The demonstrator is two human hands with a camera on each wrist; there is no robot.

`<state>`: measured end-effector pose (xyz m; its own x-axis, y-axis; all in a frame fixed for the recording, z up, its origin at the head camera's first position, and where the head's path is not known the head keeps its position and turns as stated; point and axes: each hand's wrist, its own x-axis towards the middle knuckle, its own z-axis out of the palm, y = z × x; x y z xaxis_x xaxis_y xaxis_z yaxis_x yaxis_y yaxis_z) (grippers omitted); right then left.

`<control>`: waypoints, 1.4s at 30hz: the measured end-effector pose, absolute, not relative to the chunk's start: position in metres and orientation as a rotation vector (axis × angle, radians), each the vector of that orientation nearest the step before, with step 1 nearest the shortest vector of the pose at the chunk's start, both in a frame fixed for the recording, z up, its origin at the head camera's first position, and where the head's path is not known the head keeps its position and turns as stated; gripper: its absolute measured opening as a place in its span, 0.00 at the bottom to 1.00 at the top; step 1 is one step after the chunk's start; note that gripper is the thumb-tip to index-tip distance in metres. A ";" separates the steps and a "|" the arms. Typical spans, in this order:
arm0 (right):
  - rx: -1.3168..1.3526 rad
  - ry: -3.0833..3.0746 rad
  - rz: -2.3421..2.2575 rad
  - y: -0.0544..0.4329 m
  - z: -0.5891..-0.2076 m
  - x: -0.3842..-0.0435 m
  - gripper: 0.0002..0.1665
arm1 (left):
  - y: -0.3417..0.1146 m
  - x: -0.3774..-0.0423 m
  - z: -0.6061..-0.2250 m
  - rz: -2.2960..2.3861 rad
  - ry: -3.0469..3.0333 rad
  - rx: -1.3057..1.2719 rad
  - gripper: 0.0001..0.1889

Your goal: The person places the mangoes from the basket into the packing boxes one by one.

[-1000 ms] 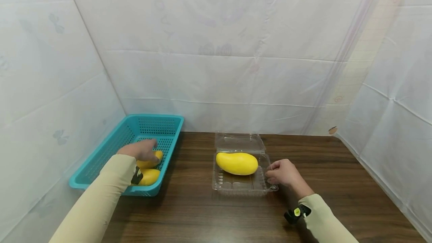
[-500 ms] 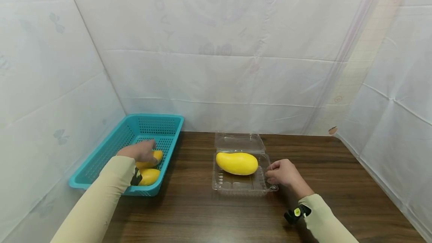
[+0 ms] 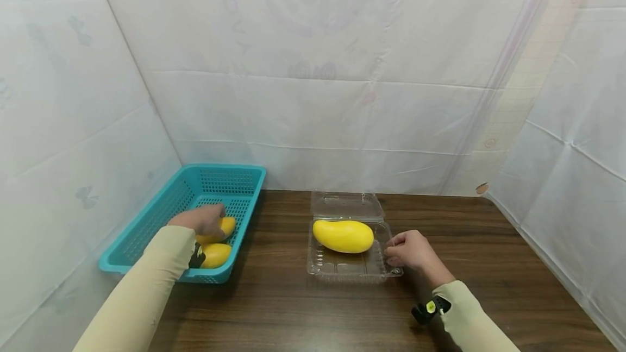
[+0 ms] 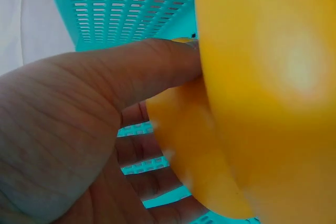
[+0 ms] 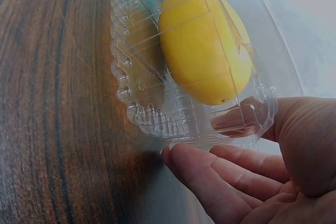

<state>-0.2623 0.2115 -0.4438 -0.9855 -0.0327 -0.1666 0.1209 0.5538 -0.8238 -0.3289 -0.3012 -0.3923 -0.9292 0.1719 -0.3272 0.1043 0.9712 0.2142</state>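
My left hand [image 3: 201, 218] is down in the blue-green plastic basket [image 3: 108, 261] and grips the farther yellow mango [image 3: 227, 225]. In the left wrist view, its thumb [image 4: 152, 66] lies on one side of this mango and the fingers curl under the other; a second mango [image 4: 278, 93] fills the foreground, beside the held one. On the table, a clear hinged plastic box [image 3: 337, 269] stands with its lid tilted back and one yellow mango [image 3: 343, 236] inside. My right hand [image 3: 413, 250] pinches the box's right edge, thumb inside the wall, fingers outside.
The basket stands on the brown wooden table [image 3: 288, 319] against the left sheet wall. White sheeting [image 3: 313, 113] closes off the back and both sides. The box's lid [image 3: 347, 206] reaches close to the back sheet.
My left fingers have come down and closed round the farther mango in the basket. My right hand and the box have stayed in place.
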 end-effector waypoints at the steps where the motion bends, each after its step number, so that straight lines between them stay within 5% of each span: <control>1: 0.080 2.623 -1.414 0.211 -0.444 -0.262 0.13 | -0.301 -0.329 -0.391 0.271 2.771 0.196 0.31; 15: 0.071 2.632 -1.420 0.214 -0.444 -0.262 0.13 | -0.307 -0.331 -0.389 0.297 2.782 0.332 0.25; 42: 0.073 2.621 -1.426 0.213 -0.447 -0.264 0.15 | -0.318 -0.334 -0.387 0.312 2.797 0.432 0.30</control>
<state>-0.2635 0.2129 -0.4468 -0.9866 -0.0320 -0.1601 0.1171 0.5449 -0.8303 -0.3338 -0.3177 -0.3874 -0.9121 0.3234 -0.2520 0.2599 0.9314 0.2548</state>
